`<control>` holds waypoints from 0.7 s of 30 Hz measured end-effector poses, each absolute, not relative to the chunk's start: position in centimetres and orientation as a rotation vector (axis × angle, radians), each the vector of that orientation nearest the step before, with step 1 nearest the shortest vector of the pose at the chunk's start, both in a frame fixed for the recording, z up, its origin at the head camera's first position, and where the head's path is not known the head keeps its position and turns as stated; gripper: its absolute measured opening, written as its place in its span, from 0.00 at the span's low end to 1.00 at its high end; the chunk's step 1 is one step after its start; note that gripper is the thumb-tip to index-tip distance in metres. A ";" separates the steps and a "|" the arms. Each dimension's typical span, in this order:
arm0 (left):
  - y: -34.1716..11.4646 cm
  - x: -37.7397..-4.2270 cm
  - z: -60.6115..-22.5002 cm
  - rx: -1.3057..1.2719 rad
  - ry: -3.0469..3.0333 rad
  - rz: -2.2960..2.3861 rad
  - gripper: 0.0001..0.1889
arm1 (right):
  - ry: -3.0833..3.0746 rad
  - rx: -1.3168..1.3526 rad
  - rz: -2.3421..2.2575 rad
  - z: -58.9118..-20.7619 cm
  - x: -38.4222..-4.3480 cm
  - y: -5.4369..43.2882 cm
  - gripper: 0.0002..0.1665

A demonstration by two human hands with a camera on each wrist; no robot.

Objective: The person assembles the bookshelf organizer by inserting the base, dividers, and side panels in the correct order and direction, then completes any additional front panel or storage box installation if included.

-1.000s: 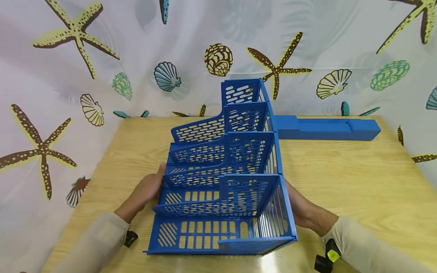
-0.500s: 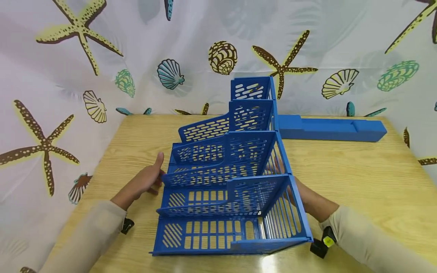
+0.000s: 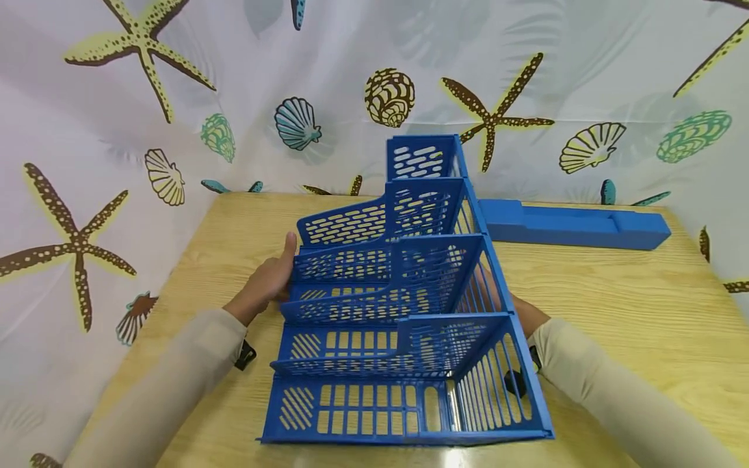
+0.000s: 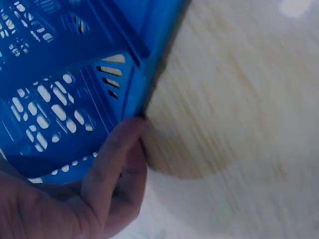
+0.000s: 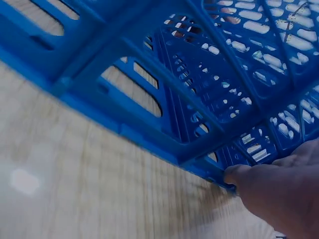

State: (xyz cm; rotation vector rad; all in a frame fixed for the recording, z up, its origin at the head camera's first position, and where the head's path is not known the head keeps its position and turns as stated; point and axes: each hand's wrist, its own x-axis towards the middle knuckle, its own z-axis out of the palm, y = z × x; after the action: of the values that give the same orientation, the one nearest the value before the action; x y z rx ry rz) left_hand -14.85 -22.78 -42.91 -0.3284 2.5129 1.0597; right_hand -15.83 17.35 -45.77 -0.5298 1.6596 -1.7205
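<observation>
A blue plastic file rack (image 3: 398, 266) stands on the table with several perforated dividers and a slatted wall on its right. On its left, my left hand (image 3: 266, 283) holds the free edge of the base. Thumb and fingers meet at that edge in the left wrist view, where the hand (image 4: 107, 196) lies low against the rack. Behind the slatted wall, my right hand (image 3: 490, 292) shows partly through the gaps. In the right wrist view this hand (image 5: 284, 191) grips the lower edge with a digit tip; its other fingers are mostly hidden.
A long blue plastic piece (image 3: 570, 224) with a recessed middle lies at the back right of the wooden table (image 3: 608, 305), close to the rack's wall. A curtain (image 3: 339, 58) printed with starfish and shells hangs behind and at both sides.
My left hand came off the rack's edge, moved farther back and took hold there. My right hand also slid farther back behind the wall. The rack's near end has shifted right.
</observation>
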 end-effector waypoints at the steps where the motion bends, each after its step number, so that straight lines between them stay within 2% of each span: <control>1: -22.7 -14.8 -42.8 -0.322 2.500 1.067 0.62 | 1.677 -0.639 -1.759 -46.2 -16.1 17.7 0.57; 2: -22.6 -14.8 -42.7 -0.306 2.491 1.075 0.62 | 1.706 -0.727 -1.806 -46.8 -16.3 18.0 0.55; 5: -22.8 -14.8 -42.6 -0.262 2.448 1.101 0.61 | 1.795 -0.908 -1.871 -48.4 -17.1 18.7 0.62; 9: -23.3 -15.1 -42.8 -0.246 2.356 1.202 0.52 | 1.823 -0.714 -1.826 -47.3 -17.1 18.0 0.65; 11: -23.5 -15.2 -42.9 -0.264 2.317 1.235 0.47 | 1.817 -0.540 -1.799 -46.0 -16.9 17.3 0.59; 15: -23.4 -15.5 -43.0 -0.275 2.287 1.271 0.50 | 1.847 -0.391 -1.656 -44.6 -16.9 17.4 0.47; 21: -23.9 -14.2 -42.6 -0.259 2.261 1.273 0.52 | 1.883 -0.378 -1.501 -43.8 -16.7 18.5 0.47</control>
State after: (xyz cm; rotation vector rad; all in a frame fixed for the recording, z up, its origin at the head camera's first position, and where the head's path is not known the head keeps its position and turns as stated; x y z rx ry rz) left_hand -14.18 -23.94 -42.55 -0.2592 2.2614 1.2728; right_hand -16.74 18.50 -43.83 -0.3784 1.8825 -1.5013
